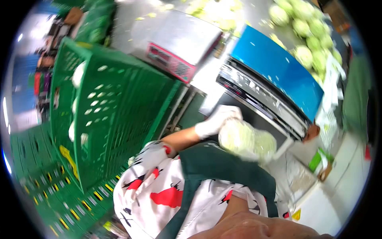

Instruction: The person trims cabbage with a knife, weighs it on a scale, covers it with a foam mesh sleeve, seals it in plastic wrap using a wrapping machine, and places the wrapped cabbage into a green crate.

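Observation:
My left hand (219,121), in a white glove, reaches in from the left and is closed on a pale green cabbage (235,135) in clear plastic. A second cabbage (264,146) touches it on the right, slightly blurred. Both are in front of my dark green apron (227,165). My right hand does not show. Just beyond the cabbages stands a machine with a blue cover (276,65) and a dark flat front plate (258,121).
A scale (185,38) with a red-edged panel stands behind on the metal table (133,24). Cabbages (302,26) are heaped at the back right, leaves (215,12) at the back. A large green crate (119,99) stands left, above stacked crates (47,183). Plastic bags (330,103) hang right.

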The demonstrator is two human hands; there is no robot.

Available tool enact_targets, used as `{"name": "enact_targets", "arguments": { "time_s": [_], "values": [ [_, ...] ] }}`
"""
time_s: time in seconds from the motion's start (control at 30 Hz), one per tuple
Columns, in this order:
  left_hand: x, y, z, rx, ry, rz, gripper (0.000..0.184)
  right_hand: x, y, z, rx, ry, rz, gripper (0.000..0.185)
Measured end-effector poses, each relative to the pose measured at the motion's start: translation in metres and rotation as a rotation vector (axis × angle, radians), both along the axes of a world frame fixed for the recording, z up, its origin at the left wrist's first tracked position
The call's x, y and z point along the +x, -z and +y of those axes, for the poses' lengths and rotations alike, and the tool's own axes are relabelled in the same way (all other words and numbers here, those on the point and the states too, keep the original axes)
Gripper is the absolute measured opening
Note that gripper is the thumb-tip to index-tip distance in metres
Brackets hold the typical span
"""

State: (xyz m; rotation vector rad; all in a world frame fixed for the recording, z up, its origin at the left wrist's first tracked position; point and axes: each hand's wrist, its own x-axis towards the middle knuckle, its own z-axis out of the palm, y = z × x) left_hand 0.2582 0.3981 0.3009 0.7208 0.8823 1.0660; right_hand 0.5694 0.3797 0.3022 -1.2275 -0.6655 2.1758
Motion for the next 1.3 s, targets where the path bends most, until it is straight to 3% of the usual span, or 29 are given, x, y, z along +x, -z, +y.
{"name": "enact_targets", "arguments": {
  "time_s": [0.07, 0.1, 0.13, 0.23, 0.3, 0.33, 0.37, 0.43, 0.47, 0.5, 0.57, 0.63, 0.67, 0.77, 0.8, 0.9, 0.97, 1.07, 1.17, 1.23, 1.27, 1.3],
  "values": [
    [0.003, 0.007, 0.013, 0.284, 0.105, 0.165, 0.020, -0.017, -0.020, 0.021, 0.033, 0.020, 0.177, 0.061],
    [0.007, -0.041, 0.006, 0.067, -0.047, -0.308, 0.023, -0.025, -0.028, 0.029, 0.046, 0.018, 0.254, 0.064],
    [0.000, -0.048, 0.008, 0.042, 0.088, -0.232, 0.030, -0.035, -0.037, 0.037, 0.050, 0.006, 0.331, 0.067],
    [-0.004, -0.063, -0.019, -0.011, 0.024, -0.694, 0.035, -0.066, -0.054, 0.040, 0.067, -0.063, 0.469, 0.077],
    [-0.021, -0.066, -0.025, 0.190, 0.106, -0.250, 0.038, -0.079, -0.060, 0.033, 0.102, -0.100, 0.392, 0.079],
    [-0.024, -0.056, -0.022, 0.008, 0.072, -0.478, 0.042, -0.080, -0.058, 0.026, 0.134, -0.097, 0.290, 0.077],
    [-0.031, -0.067, -0.019, -0.041, -0.018, -0.539, 0.043, -0.085, -0.055, 0.026, 0.171, -0.097, 0.188, 0.075],
    [-0.043, -0.093, -0.016, -0.147, -0.201, -0.680, 0.045, -0.103, -0.035, 0.050, 0.239, -0.049, 0.322, 0.071],
    [-0.050, -0.108, -0.021, 0.057, -0.295, -0.662, 0.054, -0.121, -0.052, 0.055, 0.262, -0.012, 0.351, 0.076],
    [-0.059, -0.142, -0.027, 0.309, -0.422, -0.509, 0.061, -0.142, -0.073, 0.061, 0.285, 0.026, 0.380, 0.080],
    [-0.066, -0.158, -0.035, 0.784, -0.652, -0.131, 0.079, -0.180, -0.096, 0.070, 0.464, -0.065, 0.514, 0.093],
    [-0.082, -0.172, -0.053, 0.619, -0.901, 0.128, 0.093, -0.222, -0.135, 0.061, 0.660, -0.279, 0.463, 0.108],
    [-0.095, -0.201, -0.067, 0.494, -0.988, -0.160, 0.099, -0.243, -0.156, 0.055, 0.791, -0.387, 0.427, 0.117],
    [-0.148, -0.240, -0.113, 0.585, -1.232, 0.190, 0.081, -0.281, -0.185, 0.045, 1.107, -0.800, 0.260, 0.137],
    [-0.163, -0.254, -0.132, 0.601, -1.312, 0.308, 0.076, -0.294, -0.194, 0.031, 1.031, -0.812, 0.388, 0.133],
    [-0.208, -0.302, -0.199, 0.628, -1.521, 0.587, 0.066, -0.305, -0.186, 0.032, 1.004, -0.818, 0.413, 0.119],
    [-0.242, -0.338, -0.243, 0.660, -1.663, 0.578, 0.061, -0.310, -0.168, 0.040, 0.915, -0.687, 0.457, 0.107],
    [-0.290, -0.380, -0.303, 0.508, -1.652, 0.629, 0.053, -0.307, -0.149, 0.047, 0.752, -0.585, 0.361, 0.087],
    [-0.342, -0.375, -0.363, 0.207, -1.561, 0.604, 0.046, -0.302, -0.129, 0.056, 0.682, -0.584, 0.270, 0.071],
    [-0.368, -0.355, -0.396, -0.056, -1.581, 0.837, 0.048, -0.297, -0.118, 0.060, 0.645, -0.602, 0.206, 0.062],
    [-0.392, -0.332, -0.428, -0.219, -1.522, 1.037, 0.050, -0.296, -0.116, 0.058, 0.600, -0.550, 0.221, 0.049],
    [-0.410, -0.315, -0.448, -0.379, -1.444, 1.233, 0.051, -0.293, -0.113, 0.059, 0.573, -0.567, 0.203, 0.048]
  ]
}}
